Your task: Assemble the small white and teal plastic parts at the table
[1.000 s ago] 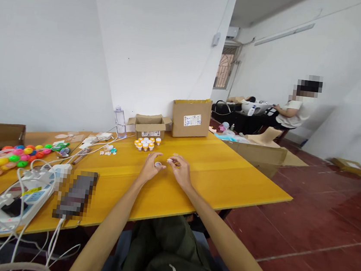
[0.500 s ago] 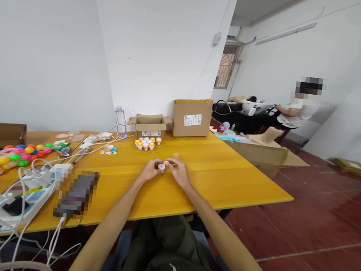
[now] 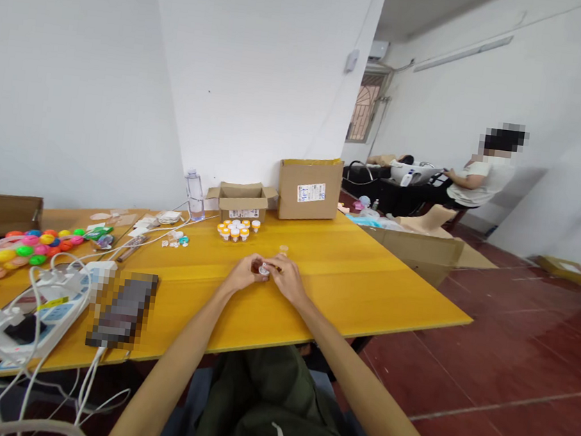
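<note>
Both hands meet over the middle of the yellow table (image 3: 357, 281), fingertips together. The left hand (image 3: 241, 281) has its fingers curled around a small dark bottle (image 3: 255, 266), which sits between its fingertips just above the tabletop. The right hand (image 3: 286, 279) pinches a small white cap (image 3: 263, 269) between thumb and forefinger; the cap lies directly beside the bottle, at the point where the two sets of fingertips come together. Whether the cap touches the bottle cannot be determined, as both items are very small and partly covered by the fingers. Both forearms extend from the lower edge of the view toward the centre of the table. Just beyond the right hand, a single small vial (image 3: 283, 249) stands alone on the table. Farther back, a cluster of small bottles with orange and white caps (image 3: 237, 229) stands in front of an open cardboard box (image 3: 241, 200); a larger closed cardboard box (image 3: 309, 189) stands to its right, and a clear water bottle (image 3: 194, 195) to its left, near the wall. On the left side of the table lie a row of coloured plastic balls (image 3: 24, 251) and a power strip with white cables (image 3: 44, 302). A second person (image 3: 478, 176) sits well apart at the far side of the room.
</note>
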### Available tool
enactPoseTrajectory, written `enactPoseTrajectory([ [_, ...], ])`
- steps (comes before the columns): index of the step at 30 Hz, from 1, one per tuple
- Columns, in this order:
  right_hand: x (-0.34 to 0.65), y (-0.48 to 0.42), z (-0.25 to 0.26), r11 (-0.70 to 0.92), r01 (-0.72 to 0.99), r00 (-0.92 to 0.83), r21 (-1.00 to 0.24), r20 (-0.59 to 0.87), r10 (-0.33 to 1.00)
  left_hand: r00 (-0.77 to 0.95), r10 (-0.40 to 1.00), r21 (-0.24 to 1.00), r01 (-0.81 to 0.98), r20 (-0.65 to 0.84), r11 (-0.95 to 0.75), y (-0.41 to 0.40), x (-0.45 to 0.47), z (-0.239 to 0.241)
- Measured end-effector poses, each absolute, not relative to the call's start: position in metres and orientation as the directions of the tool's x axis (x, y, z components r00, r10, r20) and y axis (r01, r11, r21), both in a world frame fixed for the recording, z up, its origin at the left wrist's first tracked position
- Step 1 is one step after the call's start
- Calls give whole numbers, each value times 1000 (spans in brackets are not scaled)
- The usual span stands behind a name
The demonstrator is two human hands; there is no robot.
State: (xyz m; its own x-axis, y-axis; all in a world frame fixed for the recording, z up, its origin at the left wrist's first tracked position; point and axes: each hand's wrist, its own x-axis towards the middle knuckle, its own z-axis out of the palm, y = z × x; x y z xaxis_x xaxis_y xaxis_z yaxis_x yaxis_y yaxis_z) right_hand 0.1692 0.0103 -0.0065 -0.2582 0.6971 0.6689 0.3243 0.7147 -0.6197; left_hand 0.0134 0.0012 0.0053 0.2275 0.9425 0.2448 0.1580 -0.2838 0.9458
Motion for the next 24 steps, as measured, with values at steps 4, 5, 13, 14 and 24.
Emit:
enactPoseTrajectory([
  [4,169,11,-8,727,322,-279,-607,673,685,221,946,944,177,238,-279,0,14,7],
  [5,169,11,-8,728,323,-283,-605,672,684,222,946,943,181,237,-279,0,14,8],
  [13,169,9,-8,733,341,-290,-588,677,677,226,947,943,193,227,-272,0,14,10],
  [14,169,9,-8,737,339,-290,-584,681,673,229,947,943,196,224,-270,1,13,9],
  [24,168,10,-8,760,358,-307,-543,700,645,245,941,941,188,232,-281,1,13,8],
])
